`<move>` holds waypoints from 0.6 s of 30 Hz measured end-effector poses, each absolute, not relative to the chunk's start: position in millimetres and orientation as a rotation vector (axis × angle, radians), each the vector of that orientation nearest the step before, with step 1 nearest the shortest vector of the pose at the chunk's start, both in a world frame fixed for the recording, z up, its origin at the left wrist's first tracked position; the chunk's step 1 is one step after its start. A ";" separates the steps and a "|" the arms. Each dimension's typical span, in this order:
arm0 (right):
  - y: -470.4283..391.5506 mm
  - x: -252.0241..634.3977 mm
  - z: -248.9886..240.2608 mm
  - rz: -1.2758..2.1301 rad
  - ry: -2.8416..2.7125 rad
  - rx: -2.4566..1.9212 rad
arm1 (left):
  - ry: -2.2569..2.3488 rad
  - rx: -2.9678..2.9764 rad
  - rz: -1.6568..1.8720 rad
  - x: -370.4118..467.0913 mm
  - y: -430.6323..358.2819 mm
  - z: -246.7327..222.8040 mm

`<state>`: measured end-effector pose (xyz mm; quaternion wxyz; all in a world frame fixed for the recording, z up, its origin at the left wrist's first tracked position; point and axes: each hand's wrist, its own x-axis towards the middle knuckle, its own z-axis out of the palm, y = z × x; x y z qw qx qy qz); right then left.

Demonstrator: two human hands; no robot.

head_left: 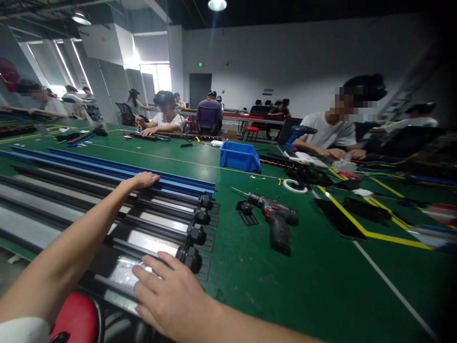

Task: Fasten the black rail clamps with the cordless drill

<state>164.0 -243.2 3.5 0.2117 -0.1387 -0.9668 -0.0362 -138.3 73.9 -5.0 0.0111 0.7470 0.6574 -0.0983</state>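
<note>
My left hand [143, 179] reaches across to the far side of the row and rests on a long blue rail [185, 185], fingers stretched out together. Closer to me, my right hand [171, 290] lies with its fingers spread over a small clear plastic bag [124, 270] on the nearest metal profile. Between the hands run several long black-and-silver profiles [143, 239], side by side. Their right ends carry black cable glands [191, 257] with flat slotted black plates [205, 267] beside them. What lies under my palms is hidden.
On the green table [243, 295] lie a cordless drill [278, 216], a loose black gland [245, 206], a blue bin [240, 156], a white tape roll [294, 186] and a black tablet-like panel [339, 219]. A co-worker [326, 131] sits opposite. A red stool [76, 317] stands below the near edge.
</note>
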 end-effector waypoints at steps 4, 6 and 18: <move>-245.1 163.9 4.6 -0.094 -2.678 -0.382 | 2.043 2.349 -0.319 -134.2 64.6 1.8; -246.0 163.4 4.3 -0.089 -2.671 -0.375 | 2.036 2.362 -0.318 -131.6 58.2 6.4; -250.7 161.1 -0.4 -0.102 -2.663 -0.340 | 2.024 2.362 -0.258 -127.5 41.9 13.9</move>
